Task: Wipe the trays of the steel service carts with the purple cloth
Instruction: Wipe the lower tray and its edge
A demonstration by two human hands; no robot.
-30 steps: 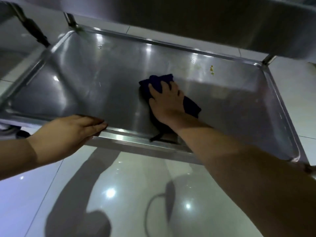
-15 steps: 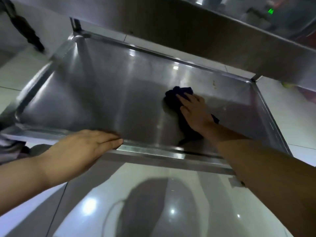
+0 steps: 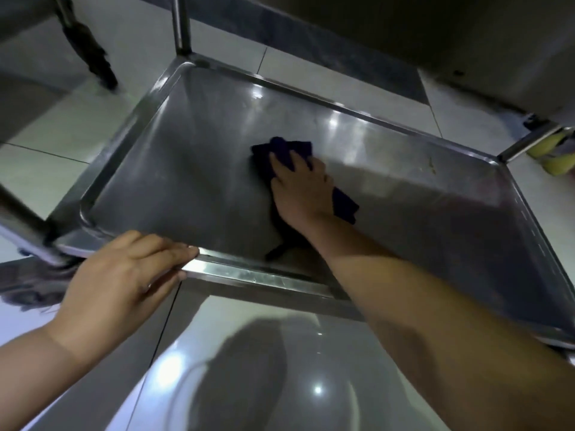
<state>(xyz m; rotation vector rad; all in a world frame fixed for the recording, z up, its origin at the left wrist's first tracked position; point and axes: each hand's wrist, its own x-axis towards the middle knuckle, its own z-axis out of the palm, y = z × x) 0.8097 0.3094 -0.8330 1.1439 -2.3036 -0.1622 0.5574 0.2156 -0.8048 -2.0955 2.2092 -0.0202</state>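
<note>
Head view: right hand presses purple cloth flat, fingers extended; unwiped tray lies toward 3 o'clock; left hand grips the rim.

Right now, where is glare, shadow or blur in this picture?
Head view: bright glare spots on the tray and the glossy floor; a shadow lies on the tray beside the right hand pressing the cloth; the far edges look blurred and bent.
</note>
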